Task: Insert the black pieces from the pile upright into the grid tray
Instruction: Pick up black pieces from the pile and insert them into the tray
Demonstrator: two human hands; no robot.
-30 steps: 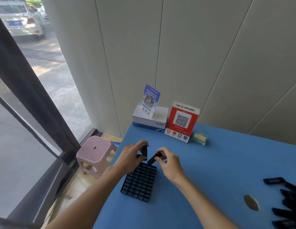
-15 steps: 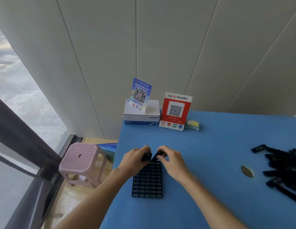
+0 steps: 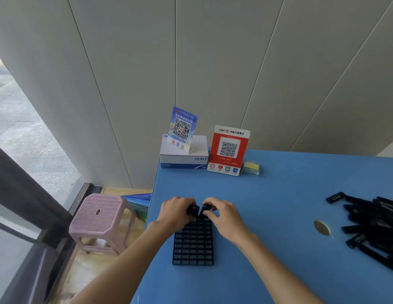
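Note:
A black grid tray [image 3: 192, 244] lies on the blue table [image 3: 268, 216] near its left edge. Both hands meet at the tray's far end. My left hand [image 3: 176, 213] grips one black piece [image 3: 192, 210] and my right hand [image 3: 224, 217] grips another black piece [image 3: 204, 209], both held close together above the far row of cells. Whether either piece sits inside a cell is hidden by my fingers. The pile of black pieces [image 3: 375, 224] lies at the table's right side.
A white box [image 3: 184, 157] carrying a blue QR stand [image 3: 182, 128], a red QR sign [image 3: 229, 150] and a small yellow-green pad [image 3: 250, 166] line the table's far left. A round hole [image 3: 322, 227] is in the tabletop. A pink stool [image 3: 99, 218] stands left of the table.
The two pieces have come down from a raised, tilted hold to the tray's far row, close together. The view has swung right, bringing more of the pile into sight.

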